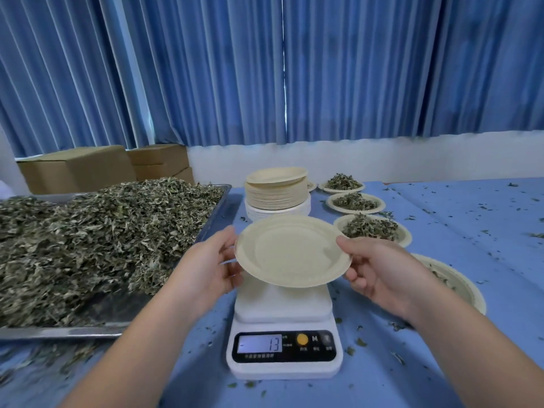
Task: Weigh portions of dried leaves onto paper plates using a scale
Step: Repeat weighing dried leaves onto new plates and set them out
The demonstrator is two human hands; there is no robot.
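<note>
The table (471, 219) shows a job well begun but far from finished. The metal tray (59, 331) on the left is heaped with dried leaves (88, 245), so most of the stock looks unweighed. The stack of paper plates (276, 195) behind the scale is tall, with many plates unused. To the right, filled plates (354, 201) stand in a row running toward the wall, each with a mound of leaves: portions that look done. A nearer plate (453, 278), partly hidden by the right forearm, shows only a few leaves.

The current step is an early one. Both hands are clamped on an empty plate (291, 251) over the platform of the scale (282, 307). The left hand (212, 260) grips its left rim and the right hand (376, 269) pinches its right rim. Whether the plate rests on the platform I cannot tell. The display (259, 344) reads 13, seemingly with a minus mark. No leaves are on this plate yet.

Counted: one table, one tray, one stack, one scale. There are three clearly filled plates, a fourth half hidden, one empty plate in hand and two hands. Stray leaf bits on the cloth are too many to count.
</note>
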